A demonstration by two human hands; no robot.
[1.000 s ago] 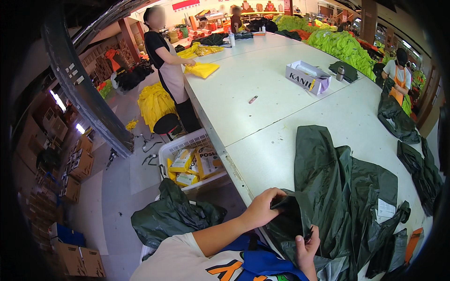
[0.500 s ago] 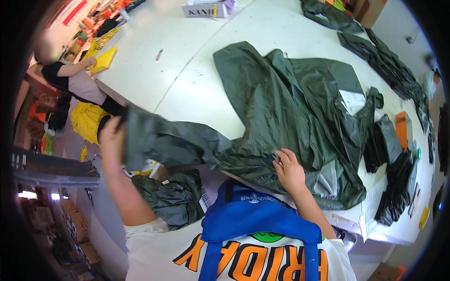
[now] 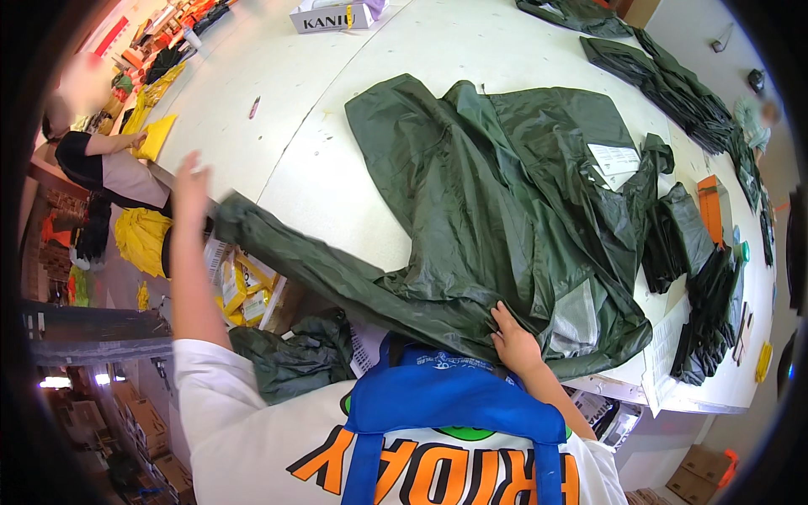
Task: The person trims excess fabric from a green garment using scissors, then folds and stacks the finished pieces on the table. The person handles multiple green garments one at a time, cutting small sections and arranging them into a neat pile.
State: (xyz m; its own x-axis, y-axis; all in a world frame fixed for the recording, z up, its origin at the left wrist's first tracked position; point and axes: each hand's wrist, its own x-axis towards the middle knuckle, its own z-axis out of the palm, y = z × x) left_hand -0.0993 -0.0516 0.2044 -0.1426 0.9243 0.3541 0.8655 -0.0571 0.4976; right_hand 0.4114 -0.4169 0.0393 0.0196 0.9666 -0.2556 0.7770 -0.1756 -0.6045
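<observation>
A dark green raincoat-like garment (image 3: 471, 185) lies spread and wrinkled on the white table (image 3: 286, 160). Its long sleeve (image 3: 303, 261) stretches left past the table's near edge. My left hand (image 3: 192, 181) is raised just beyond the sleeve's end, apart from it; its fingers look spread, though motion blurs them. Flat on the near part of the garment rests my right hand (image 3: 515, 343), fingers extended. Close to that hand, a pale grey patch (image 3: 576, 320) shows on the fabric. White paper labels (image 3: 614, 160) sit on the garment's far right part.
Below the sleeve are a bunched green garment (image 3: 295, 353) and yellow packets (image 3: 244, 286) in a box. Folded dark garments (image 3: 669, 244) and an orange box (image 3: 714, 210) stand at right. A co-worker (image 3: 109, 160) at left handles a yellow item. A white box (image 3: 331, 17) stands far off.
My left hand has let go of the sleeve end and moved up and away. The sleeve now lies straighter and narrower. My right hand has shifted slightly nearer me on the garment.
</observation>
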